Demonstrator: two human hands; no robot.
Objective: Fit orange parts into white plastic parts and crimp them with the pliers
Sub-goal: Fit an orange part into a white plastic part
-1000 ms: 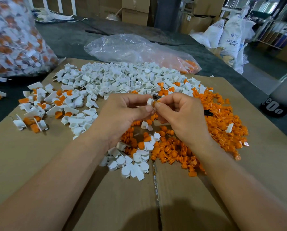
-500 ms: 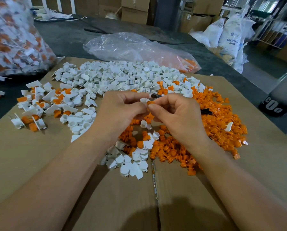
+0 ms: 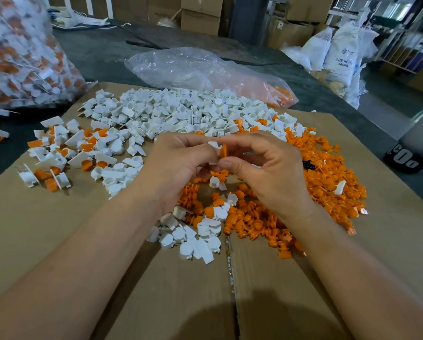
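Observation:
My left hand point(image 3: 181, 165) pinches a small white plastic part point(image 3: 214, 145) at its fingertips. My right hand point(image 3: 266, 168) pinches an orange part point(image 3: 224, 151) and holds it right against the white one, above the middle of the cardboard. A heap of loose white parts point(image 3: 176, 114) lies behind my hands. Loose orange parts point(image 3: 328, 173) spread to the right and under my wrists. A black tip, perhaps the pliers point(image 3: 308, 164), pokes out of the orange heap just right of my right hand.
Flattened cardboard point(image 3: 58, 241) covers the table. Assembled white-and-orange pieces point(image 3: 58, 153) lie at the left. A big clear bag of such pieces point(image 3: 21, 57) stands far left, a near-empty plastic bag point(image 3: 193, 67) behind the heaps. Sacks and boxes stand beyond.
Both hands stay together over the heaps. The orange part has turned and now shows more plainly between my fingertips, pressed against the white part.

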